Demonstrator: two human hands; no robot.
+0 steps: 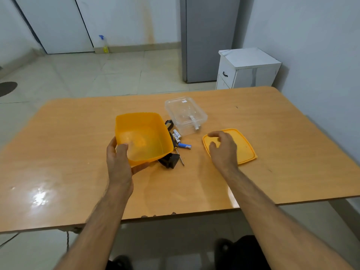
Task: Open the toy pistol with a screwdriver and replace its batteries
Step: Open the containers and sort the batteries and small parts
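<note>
My left hand (119, 158) grips the near corner of an orange plastic box (143, 137), tilted and lifted off the table, with nothing inside. Behind it the black toy pistol (169, 160) lies mostly hidden, with a black-and-yellow part (169, 124) showing at the far side. A thin screwdriver (180, 156) lies beside the pistol, its handle hidden by the box. Two white batteries (176, 135) and one blue battery (184, 146) lie loose on the table. My right hand (223, 148) rests with curled fingers on the flat orange lid (244, 147).
A clear plastic container (185, 114) stands behind the batteries with small clear parts inside. The wooden table (78, 162) ends close to my body. A white cabinet (247, 68) and a grey fridge (206, 38) stand beyond the far edge.
</note>
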